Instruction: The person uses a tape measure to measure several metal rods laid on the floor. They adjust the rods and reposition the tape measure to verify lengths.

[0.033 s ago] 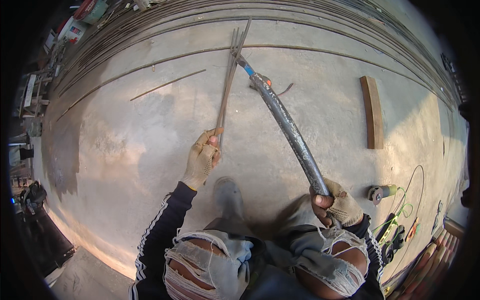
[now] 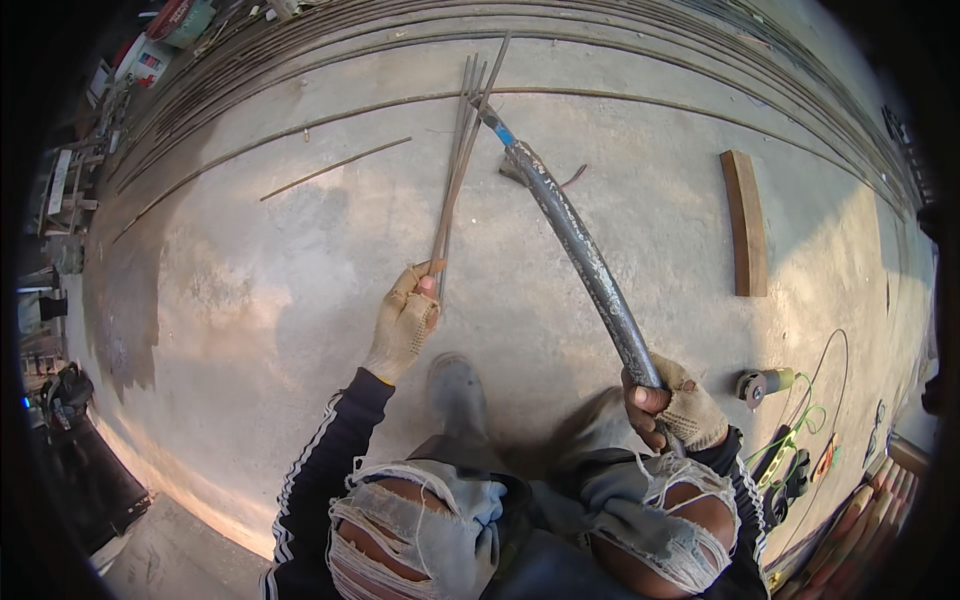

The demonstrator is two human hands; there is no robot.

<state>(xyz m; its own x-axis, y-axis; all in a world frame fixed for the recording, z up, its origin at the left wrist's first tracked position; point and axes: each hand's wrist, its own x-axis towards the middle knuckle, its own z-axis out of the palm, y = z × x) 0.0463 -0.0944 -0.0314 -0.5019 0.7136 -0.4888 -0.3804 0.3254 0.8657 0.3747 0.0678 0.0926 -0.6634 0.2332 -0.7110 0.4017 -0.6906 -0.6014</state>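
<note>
My left hand [image 2: 403, 325], in a beige fingerless knit glove, pinches the near end of a thin brown steel rod [image 2: 455, 195]. A few other thin rods lie alongside it, crossing near their far ends. My right hand [image 2: 673, 405], gloved alike, is wrapped round the near end of a long worn black pipe [image 2: 590, 268]. This pipe slants up and left to a blue section [image 2: 502, 133] and a small dark head that meets the rods. Whether the head grips a rod, I cannot make out. A small dark object [image 2: 516, 170] sits partly hidden beneath the pipe.
Long steel bars [image 2: 350, 112] stretch across the far floor. One short rod [image 2: 335, 169] lies at left. At right are a wooden block [image 2: 743, 225], an angle grinder [image 2: 765, 387] and a green cord [image 2: 806, 425]. Buckets [image 2: 147, 62] stand far left.
The pipe's far end has shifted slightly, along with the rod's far tip, which moved a little right. An orange spot beside the pipe is now covered. My hands have barely moved.
</note>
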